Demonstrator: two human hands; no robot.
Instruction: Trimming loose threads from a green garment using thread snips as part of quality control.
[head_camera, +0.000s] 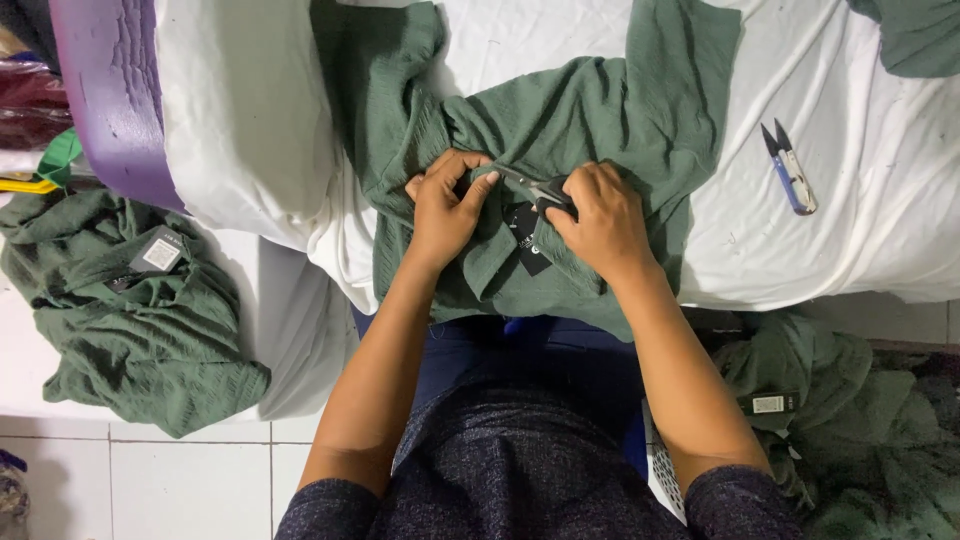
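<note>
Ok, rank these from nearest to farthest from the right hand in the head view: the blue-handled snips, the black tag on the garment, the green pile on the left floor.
From the right hand:
1. Black tag, just left of the hand, on the green garment.
2. Blue-handled snips, to the right on the white sheet.
3. Green pile, far left on the floor.

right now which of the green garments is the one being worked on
The green garment spread on the white-covered table, under both hands. The left hand pinches its collar; the other two lie crumpled on the floor, untouched.

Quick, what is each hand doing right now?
Left hand: fingers pinching the green garment.
Right hand: closed on small snips, at the garment.
</note>
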